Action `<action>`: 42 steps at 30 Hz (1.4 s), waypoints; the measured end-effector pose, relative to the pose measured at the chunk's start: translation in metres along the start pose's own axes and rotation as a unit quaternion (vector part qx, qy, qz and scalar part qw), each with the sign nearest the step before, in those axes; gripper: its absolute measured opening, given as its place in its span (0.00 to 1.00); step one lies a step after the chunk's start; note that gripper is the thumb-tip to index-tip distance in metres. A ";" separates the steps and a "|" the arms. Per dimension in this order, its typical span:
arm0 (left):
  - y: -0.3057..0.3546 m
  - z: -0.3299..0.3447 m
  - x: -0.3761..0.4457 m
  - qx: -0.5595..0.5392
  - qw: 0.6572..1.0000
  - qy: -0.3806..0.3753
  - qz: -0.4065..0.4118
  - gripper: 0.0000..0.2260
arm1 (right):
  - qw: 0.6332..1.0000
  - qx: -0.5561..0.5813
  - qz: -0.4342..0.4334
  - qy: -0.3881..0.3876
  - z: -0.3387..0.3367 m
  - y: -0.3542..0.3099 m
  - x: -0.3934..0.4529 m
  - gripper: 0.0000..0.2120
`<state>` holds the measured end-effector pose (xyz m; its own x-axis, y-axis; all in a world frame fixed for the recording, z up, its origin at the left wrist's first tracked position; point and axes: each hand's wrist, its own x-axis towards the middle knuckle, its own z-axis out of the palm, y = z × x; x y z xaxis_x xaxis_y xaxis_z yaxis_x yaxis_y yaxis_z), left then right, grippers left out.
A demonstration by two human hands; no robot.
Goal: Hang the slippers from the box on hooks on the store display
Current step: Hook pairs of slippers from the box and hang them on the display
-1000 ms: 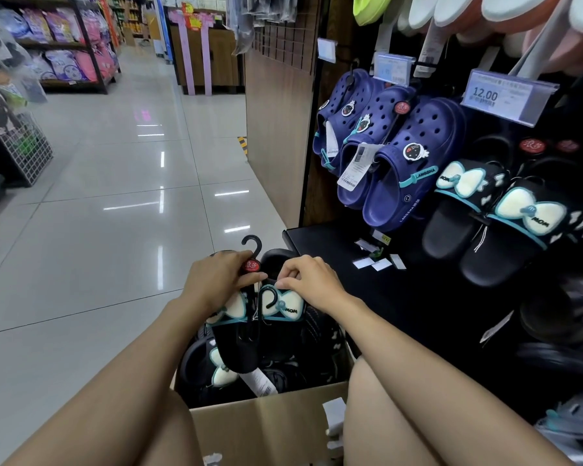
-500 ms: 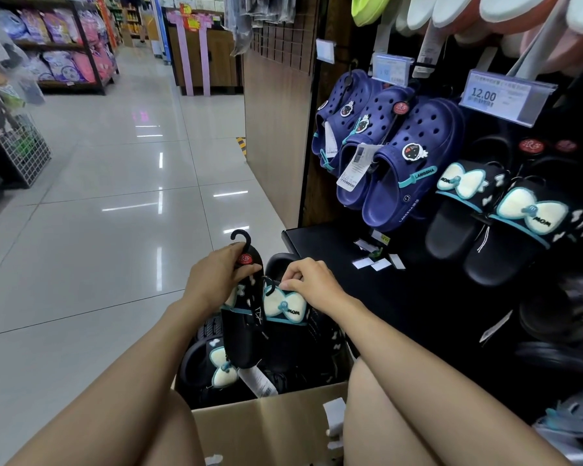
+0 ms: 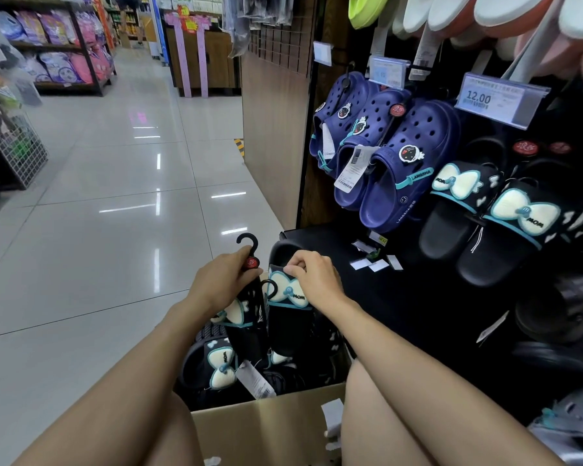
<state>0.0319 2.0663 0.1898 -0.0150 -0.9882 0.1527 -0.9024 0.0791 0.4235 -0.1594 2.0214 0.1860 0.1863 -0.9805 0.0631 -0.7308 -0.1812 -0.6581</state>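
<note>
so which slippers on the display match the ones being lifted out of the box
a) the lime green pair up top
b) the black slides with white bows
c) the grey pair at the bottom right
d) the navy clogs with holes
b: the slippers gripped by the left hand and right hand are black with white, teal-edged bows marked MOM, like the black slides hanging on the display, right of the navy clogs.

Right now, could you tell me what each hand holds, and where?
Left hand grips a slipper pair just below its hanger hook; right hand pinches another slipper's top edge.
</note>
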 end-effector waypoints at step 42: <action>-0.006 0.007 0.003 -0.072 0.989 0.097 -0.089 0.13 | 0.991 0.020 -0.097 -0.089 0.005 0.001 -0.002 0.09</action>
<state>0.0338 2.0619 0.1816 0.2333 -0.9457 0.2265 -0.8128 -0.0617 0.5793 -0.1570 2.0240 0.1816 0.4361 -0.8979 0.0596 -0.6437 -0.3575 -0.6767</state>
